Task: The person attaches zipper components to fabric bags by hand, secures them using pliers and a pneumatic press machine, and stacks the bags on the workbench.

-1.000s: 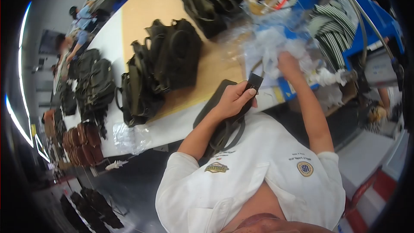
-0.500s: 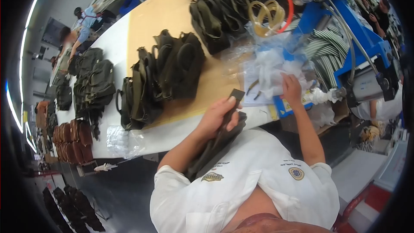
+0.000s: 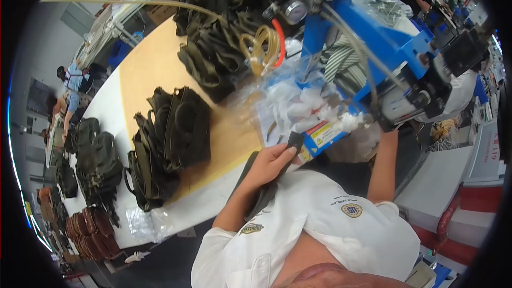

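Observation:
My left hand [image 3: 271, 161] is closed around a dark olive fabric strap [image 3: 295, 140], whose squared end sticks out past the thumb. More dark fabric [image 3: 246, 173] hangs behind that hand along my forearm. On the right, my right forearm [image 3: 385, 162] reaches up to the black and metal head of a blue machine [image 3: 402, 101]. That head hides my right hand and its fingers. Between the two arms lie crumpled white wrapping pieces [image 3: 301, 108] and a blue plate with a yellow warning label [image 3: 322, 137].
Dark olive bags [image 3: 184, 128] stand in a row on the tan board [image 3: 144, 66]; more are piled behind. Coiled yellowish tubing [image 3: 258, 48] and a red hose [image 3: 280, 42] hang near the machine. Brown bags [image 3: 90, 229] sit at the left edge. Other people are in the background.
My right hand has moved from the white wrapping to behind the machine head. My left hand still grips the strap. The view has turned, shifting the bags left and down.

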`<state>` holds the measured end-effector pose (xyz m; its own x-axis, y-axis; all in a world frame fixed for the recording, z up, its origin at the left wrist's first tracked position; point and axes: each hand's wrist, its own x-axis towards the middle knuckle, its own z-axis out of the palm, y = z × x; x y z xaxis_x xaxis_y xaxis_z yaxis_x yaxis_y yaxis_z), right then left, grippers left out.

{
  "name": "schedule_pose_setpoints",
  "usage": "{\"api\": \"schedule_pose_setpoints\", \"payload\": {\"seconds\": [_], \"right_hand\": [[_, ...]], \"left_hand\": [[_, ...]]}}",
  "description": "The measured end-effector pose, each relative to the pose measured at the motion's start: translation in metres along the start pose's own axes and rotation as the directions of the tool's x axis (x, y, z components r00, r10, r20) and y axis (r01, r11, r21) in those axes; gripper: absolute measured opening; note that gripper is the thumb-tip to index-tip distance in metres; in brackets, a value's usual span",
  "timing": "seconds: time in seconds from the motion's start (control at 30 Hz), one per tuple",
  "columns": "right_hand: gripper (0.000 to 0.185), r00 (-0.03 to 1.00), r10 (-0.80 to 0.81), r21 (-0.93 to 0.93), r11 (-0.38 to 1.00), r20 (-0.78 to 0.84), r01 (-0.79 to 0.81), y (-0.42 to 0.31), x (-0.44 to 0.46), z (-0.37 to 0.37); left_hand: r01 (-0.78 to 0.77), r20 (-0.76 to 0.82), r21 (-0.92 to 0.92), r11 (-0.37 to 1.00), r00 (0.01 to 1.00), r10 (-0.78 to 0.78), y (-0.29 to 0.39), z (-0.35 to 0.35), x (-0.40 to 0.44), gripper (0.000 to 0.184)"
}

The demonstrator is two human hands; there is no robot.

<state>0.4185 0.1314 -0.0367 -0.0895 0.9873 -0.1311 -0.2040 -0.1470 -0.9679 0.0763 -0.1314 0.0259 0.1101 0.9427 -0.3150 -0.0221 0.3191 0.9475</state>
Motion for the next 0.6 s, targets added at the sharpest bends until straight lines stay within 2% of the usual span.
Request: {"api": "schedule_pose_setpoints", "payload": {"seconds": [0.03, 0.07, 0.13, 0.17, 0.2, 0.23, 0.27, 0.3, 0.33, 0.43, 0.53, 0.6], "right_hand": [[0.034, 0.994, -0.104, -0.163, 0.982, -0.031, 0.097, -0.046, 0.009, 0.009], [0.033, 0.976, -0.214, -0.32, 0.928, -0.034, 0.192, -0.091, 0.016, 0.025], [0.032, 0.909, -0.408, -0.511, 0.767, 0.08, 0.389, -0.169, 0.022, 0.073], [0.031, 0.861, -0.48, -0.549, 0.681, 0.164, 0.485, -0.196, 0.021, 0.102], [0.031, 0.797, -0.54, -0.53, 0.609, 0.27, 0.591, -0.224, 0.02, 0.131], [0.025, 0.673, -0.629, -0.413, 0.534, 0.388, 0.737, -0.244, 0.011, 0.161], [0.022, 0.618, -0.625, -0.349, 0.511, 0.478, 0.786, -0.257, 0.018, 0.181], [0.02, 0.612, -0.622, -0.355, 0.499, 0.488, 0.791, -0.267, 0.018, 0.202], [0.018, 0.578, -0.648, -0.392, 0.427, 0.495, 0.815, -0.272, 0.033, 0.217], [0.014, 0.315, -0.711, -0.288, 0.164, 0.629, 0.944, -0.278, 0.053, 0.252], [0.013, 0.175, -0.659, -0.265, -0.039, 0.732, 0.963, -0.28, 0.06, 0.256], [0.014, 0.134, -0.646, -0.23, -0.065, 0.751, 0.971, -0.28, 0.06, 0.254]], "left_hand": [[0.031, 0.016, -0.002, 1.0, 0.999, -0.031, 0.007, 0.001, 0.002, 0.032], [-0.026, 0.028, -0.146, 0.989, 0.999, 0.03, 0.012, 0.006, 0.005, 0.03], [-0.003, 0.014, -0.22, 0.975, 1.0, 0.007, 0.012, 0.007, 0.012, 0.028], [0.006, 0.006, -0.258, 0.966, 1.0, -0.005, 0.013, 0.007, 0.016, 0.027], [0.023, -0.001, -0.272, 0.962, 1.0, -0.024, 0.017, 0.005, 0.019, 0.025], [0.026, -0.027, -0.277, 0.961, 0.999, -0.035, 0.016, 0.004, 0.021, 0.025], [0.03, -0.054, -0.283, 0.959, 0.997, -0.047, 0.012, 0.003, 0.024, 0.025], [0.036, -0.08, -0.291, 0.956, 0.995, -0.062, 0.01, 0.002, 0.026, 0.024], [0.036, -0.089, -0.288, 0.957, 0.994, -0.064, 0.013, 0.0, 0.025, 0.025], [-0.013, -0.197, -0.267, 0.964, 0.98, -0.041, 0.013, 0.001, 0.025, 0.026], [0.013, -0.233, -0.271, 0.962, 0.969, -0.079, 0.0, -0.008, 0.026, 0.027], [-0.006, -0.265, -0.311, 0.95, 0.961, -0.08, 0.002, -0.007, 0.026, 0.029]]}}
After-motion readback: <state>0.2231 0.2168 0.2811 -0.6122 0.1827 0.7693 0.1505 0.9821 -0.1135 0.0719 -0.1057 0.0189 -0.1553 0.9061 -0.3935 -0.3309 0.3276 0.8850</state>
